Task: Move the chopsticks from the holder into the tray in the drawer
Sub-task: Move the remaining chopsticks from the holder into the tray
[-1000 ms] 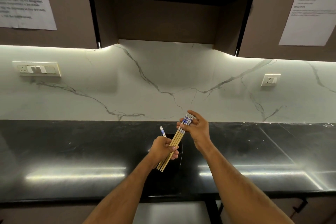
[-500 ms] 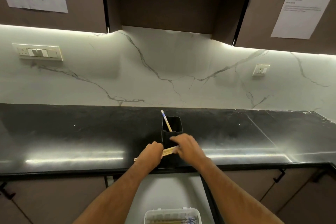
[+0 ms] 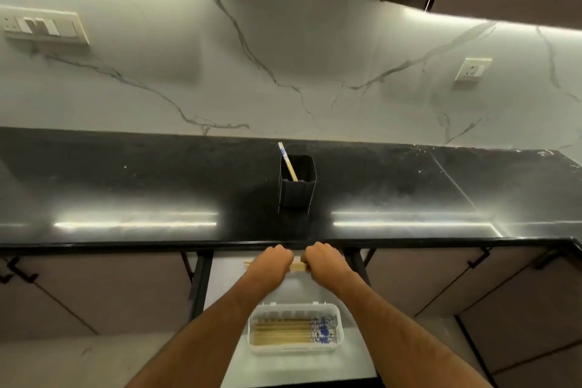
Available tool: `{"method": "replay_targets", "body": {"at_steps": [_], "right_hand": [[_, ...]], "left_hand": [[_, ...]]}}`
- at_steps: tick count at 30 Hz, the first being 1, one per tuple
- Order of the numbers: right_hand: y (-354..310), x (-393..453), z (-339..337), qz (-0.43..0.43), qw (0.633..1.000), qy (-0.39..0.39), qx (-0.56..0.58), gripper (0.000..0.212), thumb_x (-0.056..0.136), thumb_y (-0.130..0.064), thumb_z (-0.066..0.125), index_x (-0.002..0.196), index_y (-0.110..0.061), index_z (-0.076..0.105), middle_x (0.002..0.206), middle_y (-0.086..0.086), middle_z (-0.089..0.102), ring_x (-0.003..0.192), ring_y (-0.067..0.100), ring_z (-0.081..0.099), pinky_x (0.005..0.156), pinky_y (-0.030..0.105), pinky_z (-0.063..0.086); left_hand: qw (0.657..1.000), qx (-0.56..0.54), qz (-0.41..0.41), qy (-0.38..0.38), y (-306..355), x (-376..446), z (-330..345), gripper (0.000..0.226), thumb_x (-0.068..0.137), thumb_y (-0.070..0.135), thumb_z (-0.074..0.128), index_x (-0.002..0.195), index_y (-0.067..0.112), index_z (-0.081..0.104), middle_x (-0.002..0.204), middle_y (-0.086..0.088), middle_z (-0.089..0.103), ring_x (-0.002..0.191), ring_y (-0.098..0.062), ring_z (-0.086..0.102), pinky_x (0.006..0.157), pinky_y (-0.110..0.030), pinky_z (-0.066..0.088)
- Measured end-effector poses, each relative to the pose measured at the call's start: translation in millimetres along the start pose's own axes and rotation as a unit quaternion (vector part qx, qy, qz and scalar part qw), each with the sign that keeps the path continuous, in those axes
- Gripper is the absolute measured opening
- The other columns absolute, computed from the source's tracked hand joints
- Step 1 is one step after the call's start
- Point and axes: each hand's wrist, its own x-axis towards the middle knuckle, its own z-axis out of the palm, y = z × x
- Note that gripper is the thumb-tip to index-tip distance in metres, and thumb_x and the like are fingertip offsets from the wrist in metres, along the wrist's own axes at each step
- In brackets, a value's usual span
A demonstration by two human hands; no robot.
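A bundle of wooden chopsticks [image 3: 297,267] lies level between my two fists, just below the counter's front edge and above the open drawer. My left hand [image 3: 273,261] grips its left part, my right hand [image 3: 322,260] its right part. The black holder [image 3: 297,189] stands on the counter with one blue-and-white-topped chopstick [image 3: 287,161] leaning in it. Below my hands, the white tray [image 3: 295,349] in the drawer [image 3: 356,359] holds several chopsticks lying flat, blue ends to the right.
The black counter [image 3: 126,186] runs the full width, with a marble backsplash behind. A switch plate [image 3: 42,25] is at far left, a socket [image 3: 472,69] at right. Closed cabinet fronts with dark handles [image 3: 478,257] flank the drawer.
Both hands carried the chopstick bundle down from above the holder to below the counter edge, turning it level. The view tilted down, showing the tray in full.
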Motion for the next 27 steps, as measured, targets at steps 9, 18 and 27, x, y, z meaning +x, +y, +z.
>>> {"method": "replay_targets", "body": {"at_steps": [9, 18, 27], "right_hand": [[23, -26, 88, 0.041, 0.997, -0.042, 0.051, 0.016, 0.096, -0.017, 0.062, 0.090, -0.012, 0.076, 0.081, 0.006, 0.069, 0.071, 0.020, 0.064, 0.069, 0.029, 0.054], [25, -26, 154, 0.030, 0.995, -0.083, 0.046, 0.017, 0.096, -0.018, 0.066, 0.109, -0.014, 0.075, 0.102, 0.006, 0.072, 0.082, 0.021, 0.068, 0.081, 0.030, 0.059], [33, -12, 194, 0.036, 0.989, -0.126, 0.061, 0.017, 0.097, -0.017, 0.064, 0.109, -0.017, 0.076, 0.106, 0.005, 0.070, 0.095, 0.021, 0.068, 0.095, 0.032, 0.056]], "left_hand": [[0.997, -0.070, -0.018, -0.007, -15, -33, 80, 0.012, 0.093, 0.015, 0.062, 0.095, 0.015, 0.074, 0.091, -0.006, 0.072, 0.083, -0.024, 0.069, 0.083, -0.036, 0.060], [0.989, -0.137, -0.047, -0.002, -14, -43, 146, 0.019, 0.100, 0.014, 0.050, 0.108, 0.018, 0.067, 0.105, -0.006, 0.068, 0.091, -0.020, 0.066, 0.083, -0.030, 0.058], [0.974, -0.197, -0.095, -0.054, -24, -22, 181, 0.023, 0.099, 0.000, 0.048, 0.108, 0.001, 0.068, 0.116, -0.021, 0.065, 0.108, -0.037, 0.062, 0.090, -0.042, 0.053]]}}
